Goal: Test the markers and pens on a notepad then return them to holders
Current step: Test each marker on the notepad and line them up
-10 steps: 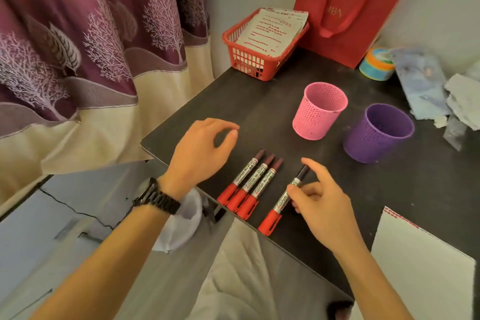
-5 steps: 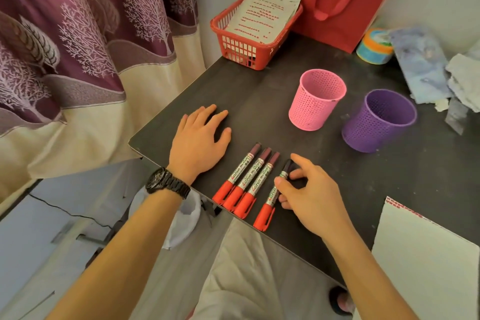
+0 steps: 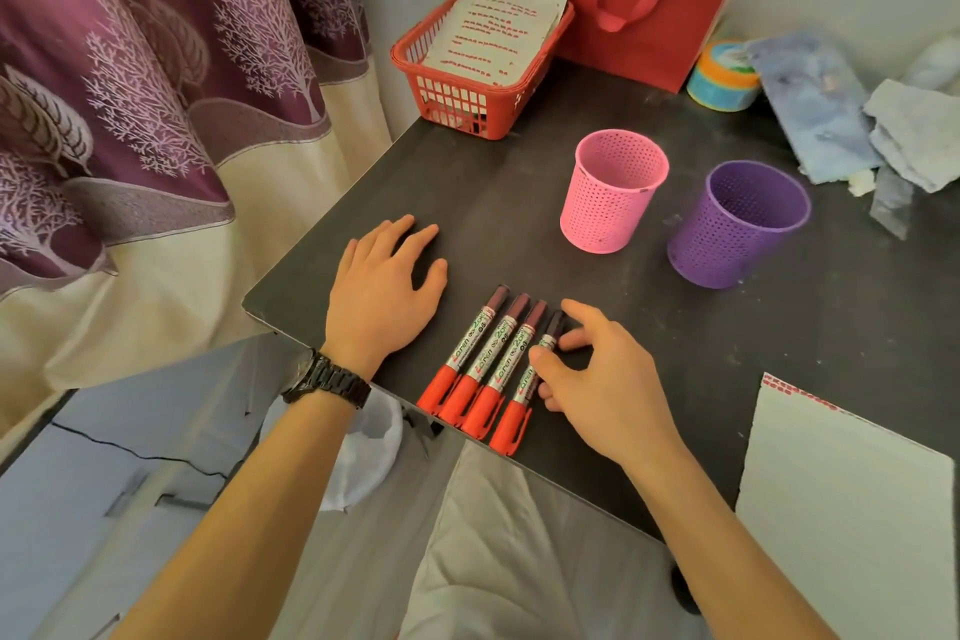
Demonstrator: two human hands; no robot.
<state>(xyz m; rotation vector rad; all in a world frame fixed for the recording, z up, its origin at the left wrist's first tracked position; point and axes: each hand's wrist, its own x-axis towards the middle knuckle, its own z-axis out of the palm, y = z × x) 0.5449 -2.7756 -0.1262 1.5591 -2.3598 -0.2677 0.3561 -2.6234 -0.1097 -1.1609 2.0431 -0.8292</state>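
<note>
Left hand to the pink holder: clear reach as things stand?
Probably yes. The left hand lies flat on the table, and only bare tabletop shows between it and the pink holder. The markers, with the right hand pinching the rightmost marker, sit off that line.

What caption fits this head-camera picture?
Right hand pinches the end marker of four on the table, left hand flat beside; pink holder and purple holder beyond.

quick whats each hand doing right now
left hand: open, flat on the table, holding nothing
right hand: closed on the rightmost marker, pinching it between thumb and fingers
</note>
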